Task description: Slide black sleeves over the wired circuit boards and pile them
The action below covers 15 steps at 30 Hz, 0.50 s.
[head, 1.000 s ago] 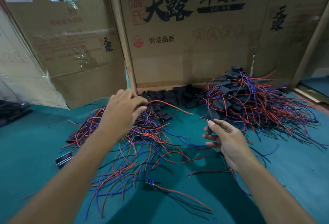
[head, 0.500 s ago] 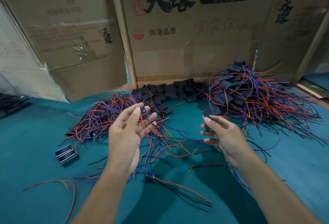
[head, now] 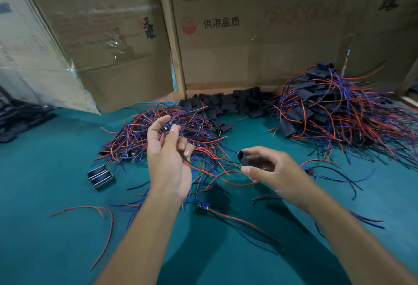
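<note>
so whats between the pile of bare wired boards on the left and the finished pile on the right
In the head view, a heap of loose black sleeves lies along the cardboard between the unsleeved pile and the finished pile; nearer, bare green table.

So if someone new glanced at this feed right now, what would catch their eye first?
Probably the two tangles of red and blue wire on the green table: bare boards mid-left, the sleeved pile heaped far right. Then the hands in front: the left hand pinches a small board, the right hand holds a black sleeve.

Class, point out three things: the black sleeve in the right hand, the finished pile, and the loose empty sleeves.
black sleeve (head: 243,157), head view, its open end.
finished pile (head: 316,101), head view, sleeved boards.
loose empty sleeves (head: 228,101), head view, middle.
</note>
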### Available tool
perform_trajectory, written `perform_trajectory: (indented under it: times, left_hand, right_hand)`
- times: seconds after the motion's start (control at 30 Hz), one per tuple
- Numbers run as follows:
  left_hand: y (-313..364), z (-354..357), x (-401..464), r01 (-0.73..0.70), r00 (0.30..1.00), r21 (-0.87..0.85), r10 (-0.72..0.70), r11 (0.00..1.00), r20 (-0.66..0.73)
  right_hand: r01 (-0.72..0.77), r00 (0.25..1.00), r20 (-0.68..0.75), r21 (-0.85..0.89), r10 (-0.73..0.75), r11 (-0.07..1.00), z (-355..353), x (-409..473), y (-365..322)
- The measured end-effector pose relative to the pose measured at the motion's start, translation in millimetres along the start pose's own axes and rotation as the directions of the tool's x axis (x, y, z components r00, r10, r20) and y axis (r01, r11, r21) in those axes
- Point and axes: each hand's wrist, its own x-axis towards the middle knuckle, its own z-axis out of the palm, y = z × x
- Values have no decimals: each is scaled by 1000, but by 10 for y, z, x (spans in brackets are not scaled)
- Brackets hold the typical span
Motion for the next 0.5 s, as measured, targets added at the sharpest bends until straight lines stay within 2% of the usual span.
perform_trajectory:
  times: [0.07,0.17,0.3,0.37,0.5]
  left_hand:
    - [-2,8,-1,-27,999,36,28,999,-19]
    - [23,23,-14,-43,998,44,45,998,-49]
    - [62,33,-6,-3,998,-60,-1,998,-61]
    - [69,29,-2,6,999,-95,-11,995,-49]
    - [69,22,-12,16,1000,-97,-19,995,-23]
  right_hand:
    - [21,1000,20,-138,-19,990,-3,-22,1]
    - [43,997,67,-237,-28,971,56,-43,-24]
    - [125,989,117,-340,-90,932,239,-90,-55]
    - [130,984,158,-325,-82,937,301,-110,-72]
    - [112,970,229,-150,-76,982,338,-128,-129]
